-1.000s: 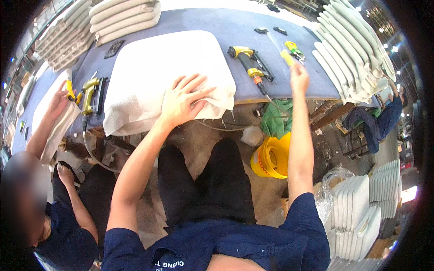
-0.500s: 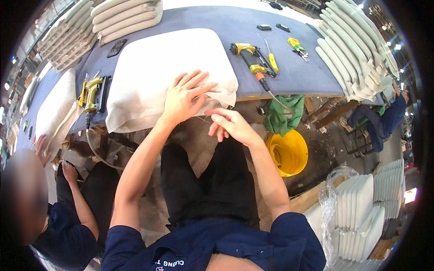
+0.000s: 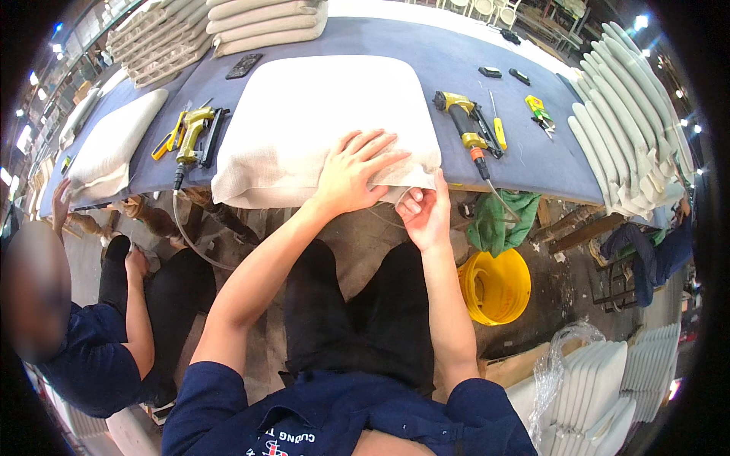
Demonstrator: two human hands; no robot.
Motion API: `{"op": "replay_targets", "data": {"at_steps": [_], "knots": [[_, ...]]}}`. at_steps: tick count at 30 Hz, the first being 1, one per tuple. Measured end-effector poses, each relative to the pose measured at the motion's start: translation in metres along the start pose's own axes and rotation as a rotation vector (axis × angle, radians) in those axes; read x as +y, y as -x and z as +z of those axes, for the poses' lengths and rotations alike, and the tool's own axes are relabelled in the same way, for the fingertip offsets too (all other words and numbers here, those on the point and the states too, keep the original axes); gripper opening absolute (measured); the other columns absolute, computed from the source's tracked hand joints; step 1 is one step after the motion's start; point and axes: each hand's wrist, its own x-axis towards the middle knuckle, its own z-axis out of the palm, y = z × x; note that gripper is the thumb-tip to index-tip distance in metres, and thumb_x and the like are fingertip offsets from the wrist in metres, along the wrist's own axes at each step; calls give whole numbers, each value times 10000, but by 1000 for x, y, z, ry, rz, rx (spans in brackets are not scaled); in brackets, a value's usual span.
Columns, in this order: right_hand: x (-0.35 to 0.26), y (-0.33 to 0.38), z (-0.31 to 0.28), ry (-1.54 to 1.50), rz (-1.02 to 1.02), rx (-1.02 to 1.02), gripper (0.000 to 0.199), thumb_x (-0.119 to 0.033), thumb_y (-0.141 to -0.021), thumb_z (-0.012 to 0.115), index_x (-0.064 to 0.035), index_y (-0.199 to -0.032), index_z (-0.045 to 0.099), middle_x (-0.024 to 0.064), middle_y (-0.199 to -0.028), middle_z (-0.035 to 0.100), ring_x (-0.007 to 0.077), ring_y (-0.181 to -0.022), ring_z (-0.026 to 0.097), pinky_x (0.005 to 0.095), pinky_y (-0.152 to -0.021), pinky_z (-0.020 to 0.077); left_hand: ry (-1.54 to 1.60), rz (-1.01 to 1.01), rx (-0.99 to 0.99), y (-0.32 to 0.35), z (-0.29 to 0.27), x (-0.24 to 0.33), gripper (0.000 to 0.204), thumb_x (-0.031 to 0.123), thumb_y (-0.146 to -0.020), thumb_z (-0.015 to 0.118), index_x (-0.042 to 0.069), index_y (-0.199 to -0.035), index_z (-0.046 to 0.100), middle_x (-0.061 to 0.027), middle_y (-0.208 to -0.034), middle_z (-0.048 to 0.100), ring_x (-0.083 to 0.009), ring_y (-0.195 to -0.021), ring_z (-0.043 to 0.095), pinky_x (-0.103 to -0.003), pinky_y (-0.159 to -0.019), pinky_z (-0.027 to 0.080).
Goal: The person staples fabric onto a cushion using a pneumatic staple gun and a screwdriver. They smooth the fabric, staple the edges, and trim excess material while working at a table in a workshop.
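A white fabric-covered seat cushion (image 3: 327, 99) lies at the near edge of the blue-topped table, its loose fabric edge (image 3: 266, 194) hanging over the front. My left hand (image 3: 353, 175) rests flat on the cushion near that edge, fingers spread. At the cushion's near right corner, my right hand (image 3: 426, 216) has its thumb up and fingers curled around the fabric's edge. Its fingertips are partly hidden under the cloth. One yellow-and-black staple gun (image 3: 194, 137) lies left of the cushion, another staple gun (image 3: 464, 125) to the right; both have air hoses.
A yellow screwdriver (image 3: 498, 131), a small yellow-green box (image 3: 538, 110) and a phone (image 3: 243, 66) lie on the table (image 3: 525, 163). Stacked cushions (image 3: 623, 121) stand at its right end. Below are a green cloth (image 3: 506, 224) and yellow bucket (image 3: 521, 285). A co-worker (image 3: 95, 357) sits at left.
My right hand has moved from in front of the cushion up to its near right corner and closed on the fabric. My left hand stays flat on top. The whole view has shifted.
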Motion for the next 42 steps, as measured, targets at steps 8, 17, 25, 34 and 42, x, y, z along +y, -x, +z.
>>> {"op": "replay_targets", "data": {"at_steps": [8, 17, 25, 34, 42], "knots": [[-7, -8, -8, 276, 22, 46, 373, -526, -1105, 618, -160, -1044, 593, -42, -698, 464, 86, -599, 421, 263, -572, 355, -27, -12, -8, 0, 2, 2, 803, 119, -687, 826, 307, -1458, 701, -32, -1610, 586, -257, -1495, 518, -516, -1242, 356], [-13, -11, -41, 534, -12, -40, 583, -609, -1097, 575, -128, -769, 545, -8, -604, 483, 126, -551, 449, 283, -551, 342, -187, -11, -65, 8, 15, 11, 781, -5, -816, 710, 349, -1511, 665, -76, -1693, 483, -330, -1552, 432, -562, -1282, 275], [-17, -13, -56, 701, -62, -118, 587, -599, -1125, 524, -142, -759, 481, 3, -599, 462, 123, -536, 445, 293, -521, 316, -290, -10, -153, 17, 24, 15, 719, 49, -864, 724, 371, -1504, 666, -89, -1706, 465, -350, -1576, 398, -612, -1295, 219], [-7, -17, -74, 650, -50, -158, 584, -546, -1156, 484, -114, -765, 516, -4, -648, 503, 108, -579, 466, 292, -544, 356, -299, 47, -336, -2, 4, 16, 652, 88, -888, 708, 334, -1492, 683, -119, -1711, 452, -355, -1582, 396, -618, -1294, 207], [-6, -17, -77, 617, -82, -170, 593, -544, -1161, 468, -106, -766, 532, -1, -655, 510, 106, -586, 478, 283, -551, 357, -260, 51, -374, -17, 5, 17, 827, 152, -806, 803, 293, -1589, 574, -100, -1730, 428, -334, -1605, 378, -608, -1314, 194]]}}
